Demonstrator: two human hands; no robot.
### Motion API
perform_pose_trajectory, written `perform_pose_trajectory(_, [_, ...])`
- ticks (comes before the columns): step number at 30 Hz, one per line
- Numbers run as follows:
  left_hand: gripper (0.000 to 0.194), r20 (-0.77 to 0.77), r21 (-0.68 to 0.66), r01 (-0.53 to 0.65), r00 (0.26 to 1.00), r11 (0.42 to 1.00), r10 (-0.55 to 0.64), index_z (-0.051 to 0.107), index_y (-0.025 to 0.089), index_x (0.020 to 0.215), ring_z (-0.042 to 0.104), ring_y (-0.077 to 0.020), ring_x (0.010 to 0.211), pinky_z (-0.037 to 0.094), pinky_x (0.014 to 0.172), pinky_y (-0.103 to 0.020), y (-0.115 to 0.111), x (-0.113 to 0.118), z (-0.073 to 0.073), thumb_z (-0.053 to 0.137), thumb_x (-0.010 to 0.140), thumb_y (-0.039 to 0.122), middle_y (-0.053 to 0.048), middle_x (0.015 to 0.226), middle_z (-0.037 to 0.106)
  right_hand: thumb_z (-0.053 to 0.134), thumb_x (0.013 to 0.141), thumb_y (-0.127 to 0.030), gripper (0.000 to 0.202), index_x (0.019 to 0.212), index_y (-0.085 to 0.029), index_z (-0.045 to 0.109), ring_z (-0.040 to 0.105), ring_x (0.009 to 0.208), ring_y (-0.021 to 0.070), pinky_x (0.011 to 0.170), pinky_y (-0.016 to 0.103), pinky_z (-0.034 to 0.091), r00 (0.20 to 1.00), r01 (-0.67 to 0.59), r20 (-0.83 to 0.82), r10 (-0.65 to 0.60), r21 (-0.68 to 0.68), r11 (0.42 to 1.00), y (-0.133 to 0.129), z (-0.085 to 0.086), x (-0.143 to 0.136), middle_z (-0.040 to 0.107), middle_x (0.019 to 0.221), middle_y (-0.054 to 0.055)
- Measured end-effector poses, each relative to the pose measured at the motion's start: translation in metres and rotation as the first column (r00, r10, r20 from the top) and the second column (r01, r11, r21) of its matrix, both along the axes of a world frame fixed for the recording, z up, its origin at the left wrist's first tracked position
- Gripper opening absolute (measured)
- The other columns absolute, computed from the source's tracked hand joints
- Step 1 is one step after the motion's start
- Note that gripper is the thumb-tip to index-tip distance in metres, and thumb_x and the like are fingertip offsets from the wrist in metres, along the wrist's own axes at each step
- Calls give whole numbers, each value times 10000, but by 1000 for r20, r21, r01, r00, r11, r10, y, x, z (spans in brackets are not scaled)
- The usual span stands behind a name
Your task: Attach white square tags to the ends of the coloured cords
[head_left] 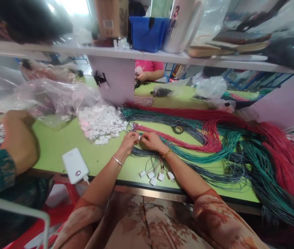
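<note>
My left hand pinches a small white plastic connector at its fingertips. Close against it is my right hand, its thumb and fingers pressed together at the connector; what they grip is too small to make out. Red wires, green wires and black wires lie in long bundles, running to the right from around the hands. Below the right hand rest several white connectors with wires attached. A heap of loose white connectors spills from a clear plastic bag left of the hands.
A white power bank with a cable sits at the table's front edge. A roll of black tape lies among the wires. Overhead, a shelf carries a blue bin. Co-workers' arms show at left and beyond the divider.
</note>
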State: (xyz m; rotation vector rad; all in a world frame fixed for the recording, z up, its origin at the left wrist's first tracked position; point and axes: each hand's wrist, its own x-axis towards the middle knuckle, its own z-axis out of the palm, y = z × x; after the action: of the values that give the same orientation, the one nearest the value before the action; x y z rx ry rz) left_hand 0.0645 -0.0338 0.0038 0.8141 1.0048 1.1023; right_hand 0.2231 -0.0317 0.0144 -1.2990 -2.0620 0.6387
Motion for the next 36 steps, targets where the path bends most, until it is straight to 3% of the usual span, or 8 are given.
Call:
perform_pose_trajectory(3, [248,23,-8,-14,1000,1000,14,579,134,758,540,-72,598,408,587,-192,1,0,2,766,618,218,-8,681,617,487,857,-306,225,777,-171,649,503,627,125,613,233,351,994,92,-57,-92,12,996,31,7,11,653,728,16])
perform_pose_trajectory(6, [273,33,-25,-8,999,1000,9,573,137,755,536,-72,613,405,596,-192,2,-1,4,781,600,224,-5,686,617,601,756,-250,115,805,-170,666,524,653,130,623,233,354,968,236,95,-231,-48,971,68,6,16,678,775,27])
perform_pose_trajectory(8, [290,41,-39,4,999,999,-2,574,138,757,536,-75,621,406,601,-197,2,-2,5,791,590,234,-9,697,622,629,705,-216,71,744,-164,657,524,641,125,607,227,348,957,248,191,-220,-139,959,85,1,16,675,749,23])
perform_pose_trajectory(11, [307,55,-46,15,998,999,-13,575,136,759,539,-81,630,405,608,-207,2,-3,5,800,587,256,-27,725,638,590,714,-202,76,662,-156,621,517,618,115,595,220,349,969,212,173,-178,-205,955,93,-9,16,655,690,12])
perform_pose_trajectory(18, [302,97,-39,-24,995,999,28,573,141,782,552,-78,656,421,643,-211,4,-4,1,794,617,264,-44,809,669,500,794,-271,139,718,-169,556,478,642,119,624,227,355,986,152,-80,-150,21,988,69,-3,22,593,684,1])
perform_pose_trajectory(22, [280,176,-42,-34,984,999,41,568,140,812,560,-67,665,436,675,-207,6,-4,-2,775,649,236,-41,839,676,512,804,-329,196,720,-160,564,429,597,105,584,219,341,980,-29,-196,13,-79,996,43,4,18,543,639,-17])
perform_pose_trajectory(26, [253,201,-39,-14,979,999,21,575,137,813,562,-67,664,439,669,-203,5,-2,-4,763,667,223,-19,795,655,519,798,-338,213,701,-153,560,405,582,92,577,212,342,954,-145,-286,88,-184,972,22,1,13,510,621,-30])
perform_pose_trajectory(36, [255,152,-38,2,988,999,4,580,133,800,560,-73,656,440,669,-217,3,-1,-3,767,650,221,-32,799,658,516,763,-317,193,655,-158,535,384,557,91,553,216,327,968,-68,-251,15,-206,976,14,0,10,481,580,-37])
